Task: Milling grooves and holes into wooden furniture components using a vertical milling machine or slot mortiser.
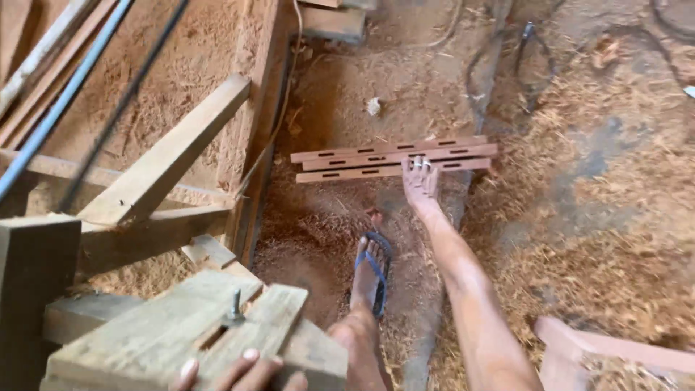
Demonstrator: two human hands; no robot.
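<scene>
My right hand [421, 182] reaches down to the floor and rests its fingers on three long reddish wooden slats [394, 158] with slots cut in them, lying side by side in the sawdust. Whether the fingers grip a slat or only touch it I cannot tell. My left hand [242, 371] shows only its fingertips at the bottom edge, curled over the front of a rough grey wooden block [181, 333] with a slot and a metal bolt [234, 308] standing in it. My foot in a blue sandal [373, 271] stands between the block and the slats.
A sawdust-covered wooden machine frame [166, 156] with slanted beams fills the left. Dark cables [507, 58] run across the dirt floor at the top. Wood shavings cover the floor on the right, where a reddish wooden piece [615, 351] lies at the bottom corner.
</scene>
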